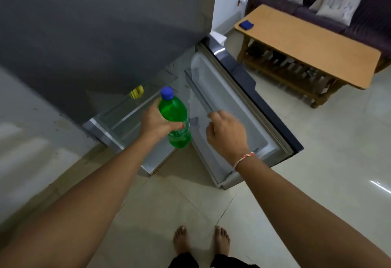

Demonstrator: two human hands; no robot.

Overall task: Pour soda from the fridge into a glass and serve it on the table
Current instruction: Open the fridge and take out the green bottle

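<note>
A green soda bottle [174,117] with a blue cap is upright in my left hand [157,123], which is wrapped around its middle in front of the open fridge. The fridge door [239,107] swings out to the right, its inner shelves showing. My right hand [225,130] hovers at the door's inner shelf rail, fingers loosely curled, holding nothing that I can see. The wooden table [306,41] stands at the right, beyond the door. No glass is in view.
A grey fridge body [105,24] fills the upper left. A yellow item [136,92] lies on a fridge shelf. A blue cloth [246,24] sits on the table's near corner. A dark sofa [359,14] with cushions is behind the table. My bare feet stand on tiled floor [317,162].
</note>
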